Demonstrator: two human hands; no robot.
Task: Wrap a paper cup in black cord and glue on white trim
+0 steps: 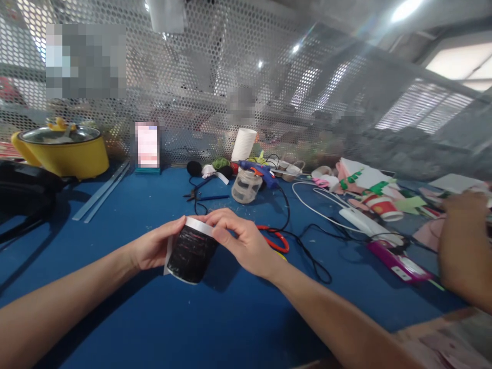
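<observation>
A black paper cup (pixel 191 254) with a white rim band is held tilted above the blue table (pixel 161 318). My left hand (pixel 156 248) grips its left side, where a white strip hangs down. My right hand (pixel 242 241) lies over the top, fingers pressed on the white band. Both hands are closed on the cup.
Red-handled scissors (pixel 274 238) lie just right of my hands. Behind them are a clear jar (pixel 246 185), a blue glue gun (pixel 261 171), cables, a white roll (pixel 243 144) and craft scraps. A yellow pot (pixel 63 148) stands back left. Another person's arm (pixel 465 246) reaches in at the right.
</observation>
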